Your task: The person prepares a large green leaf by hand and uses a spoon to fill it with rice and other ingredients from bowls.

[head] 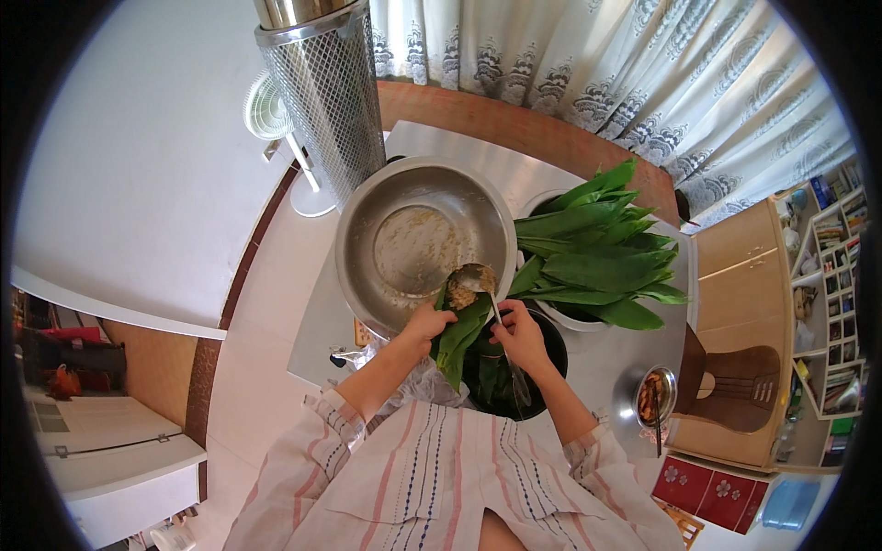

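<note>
In my left hand I hold a folded green leaf, cupped near the basin's front rim. Grainy rice-like filling sits in the leaf's upper end. My right hand grips the handle of a metal spoon, whose bowl lies at the filling in the leaf. Behind both hands stands a wide stainless steel basin, with only scattered grains and residue on its bottom. A dark pot below my right hand holds dark green leaf-wrapped pieces, partly hidden by the hand and spoon.
A bundle of long green leaves rests on a white container to the right. A metal bowl of food with chopsticks sits near the table's right edge. A perforated metal cylinder rises behind the basin. Crumpled plastic lies in front.
</note>
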Available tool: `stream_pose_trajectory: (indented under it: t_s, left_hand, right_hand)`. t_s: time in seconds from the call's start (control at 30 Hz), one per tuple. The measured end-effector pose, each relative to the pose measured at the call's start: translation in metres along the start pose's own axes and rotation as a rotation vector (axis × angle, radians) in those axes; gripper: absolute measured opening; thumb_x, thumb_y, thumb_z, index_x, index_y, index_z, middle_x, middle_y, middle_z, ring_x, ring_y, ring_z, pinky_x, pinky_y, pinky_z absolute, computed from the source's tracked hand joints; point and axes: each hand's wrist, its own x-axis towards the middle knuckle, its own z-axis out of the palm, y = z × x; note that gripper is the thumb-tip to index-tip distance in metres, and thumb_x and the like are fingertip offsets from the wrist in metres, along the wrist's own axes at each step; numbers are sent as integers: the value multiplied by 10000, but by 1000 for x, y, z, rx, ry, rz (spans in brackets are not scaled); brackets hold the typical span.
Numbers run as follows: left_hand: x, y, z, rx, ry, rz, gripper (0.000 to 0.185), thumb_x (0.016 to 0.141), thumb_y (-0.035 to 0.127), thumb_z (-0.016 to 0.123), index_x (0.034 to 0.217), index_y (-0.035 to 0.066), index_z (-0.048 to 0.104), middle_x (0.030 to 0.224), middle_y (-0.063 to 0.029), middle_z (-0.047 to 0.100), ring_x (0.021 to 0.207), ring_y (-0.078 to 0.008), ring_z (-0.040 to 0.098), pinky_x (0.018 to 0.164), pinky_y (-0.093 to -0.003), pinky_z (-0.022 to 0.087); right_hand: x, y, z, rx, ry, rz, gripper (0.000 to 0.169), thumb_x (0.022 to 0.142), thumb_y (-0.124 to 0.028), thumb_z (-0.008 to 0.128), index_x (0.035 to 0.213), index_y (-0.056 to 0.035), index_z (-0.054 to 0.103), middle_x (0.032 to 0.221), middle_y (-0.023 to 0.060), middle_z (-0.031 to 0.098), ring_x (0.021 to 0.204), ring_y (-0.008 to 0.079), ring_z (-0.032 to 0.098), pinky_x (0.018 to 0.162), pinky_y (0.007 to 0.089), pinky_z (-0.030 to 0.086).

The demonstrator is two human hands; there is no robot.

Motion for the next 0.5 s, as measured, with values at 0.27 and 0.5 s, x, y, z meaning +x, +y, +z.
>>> stream_pose_trajectory:
  t_s: [0.27, 0.5]
  left_hand:
    - [-5, 4, 3, 55, 49, -9, 463, 779, 1, 591, 1216, -39, 440, 954, -177, 620, 785, -260, 644, 636, -367, 551]
    - [3, -4, -1, 14, 22, -17, 418, 750, -20, 606, 1152, -63, 498, 967, -196, 614, 778, -274, 631, 652, -367, 534]
  right_hand:
    - [23, -7, 12, 137, 91, 114, 461, 920, -407, 511, 1131, 1, 474, 791, 85, 600, 607, 165, 644, 548, 273, 474]
    - [35, -35, 10, -29, 47, 224, 551, 920, -490, 453, 1100, 28, 505, 755, 107, 613, 546, 182, 633, 524, 292, 482]
